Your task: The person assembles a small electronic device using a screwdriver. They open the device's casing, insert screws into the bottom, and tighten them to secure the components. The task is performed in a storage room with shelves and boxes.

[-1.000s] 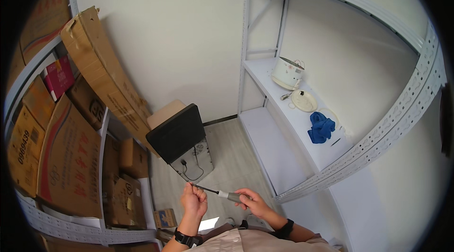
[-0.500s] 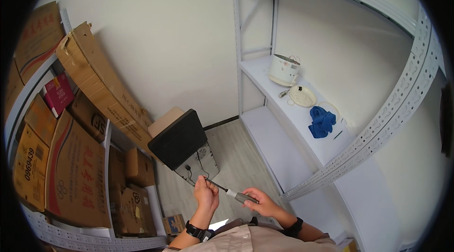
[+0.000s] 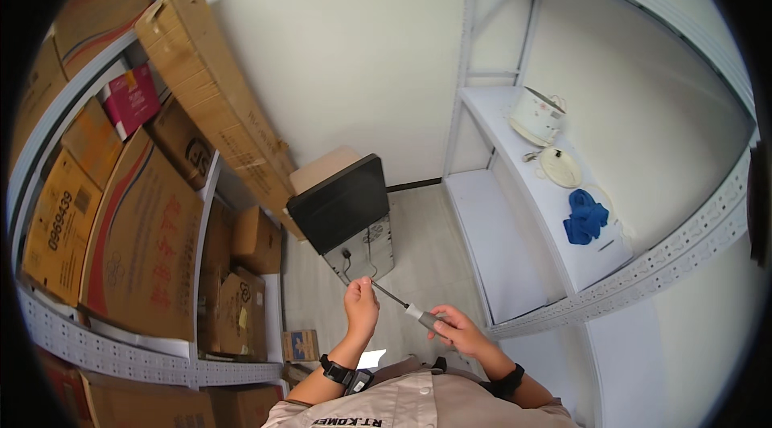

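Note:
A screwdriver [image 3: 414,311] with a long dark shaft and a grey and white handle slants between my two hands. My right hand [image 3: 457,331] is closed around the handle. The fingers of my left hand [image 3: 362,307] are pinched together at the far end of the shaft and cover its tip. Beyond my hands, on the floor, stands a computer case [image 3: 370,255] with cables plugged in. A black flat panel [image 3: 342,201] leans over its top; a space separates both from my hands.
Cardboard boxes [image 3: 145,243] fill the left shelf, and a tall carton [image 3: 213,90] leans against the wall. The right white shelf [image 3: 503,135] bears a floral white pot [image 3: 537,117], a cream round lid [image 3: 560,167] and a blue cloth [image 3: 585,217]. A small box [image 3: 300,346] lies on the floor.
My view has swung left, so the shelves and the computer case appear farther right. Both hands keep their hold on the screwdriver and sit slightly farther right in the picture.

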The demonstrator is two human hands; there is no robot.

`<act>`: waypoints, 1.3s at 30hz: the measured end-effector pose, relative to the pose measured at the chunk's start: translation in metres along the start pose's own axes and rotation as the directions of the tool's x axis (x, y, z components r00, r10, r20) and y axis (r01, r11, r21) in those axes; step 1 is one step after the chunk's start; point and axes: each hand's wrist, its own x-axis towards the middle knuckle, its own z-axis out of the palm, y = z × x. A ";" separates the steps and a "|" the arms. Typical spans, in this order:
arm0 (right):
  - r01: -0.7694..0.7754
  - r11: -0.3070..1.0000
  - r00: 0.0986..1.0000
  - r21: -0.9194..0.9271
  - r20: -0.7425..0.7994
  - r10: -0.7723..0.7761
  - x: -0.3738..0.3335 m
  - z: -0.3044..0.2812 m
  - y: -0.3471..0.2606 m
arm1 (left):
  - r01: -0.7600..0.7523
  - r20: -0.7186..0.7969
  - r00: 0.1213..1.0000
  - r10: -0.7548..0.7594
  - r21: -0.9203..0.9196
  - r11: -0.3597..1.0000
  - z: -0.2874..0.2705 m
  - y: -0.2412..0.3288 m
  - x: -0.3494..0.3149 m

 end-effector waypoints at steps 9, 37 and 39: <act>-0.113 0.990 0.991 -0.090 0.061 0.119 0.049 0.014 -0.002 | 0.190 -0.065 0.976 -0.207 -0.204 0.960 -0.043 -0.007 0.018; -0.153 0.958 0.971 -0.241 -0.215 0.101 0.296 -0.093 0.053 | 0.528 -0.087 0.849 -0.520 0.143 0.837 -0.025 -0.080 0.305; -0.194 0.954 0.952 -0.231 -0.278 0.126 0.294 -0.089 0.052 | 0.558 -0.049 0.828 -0.558 0.148 0.816 -0.025 -0.087 0.314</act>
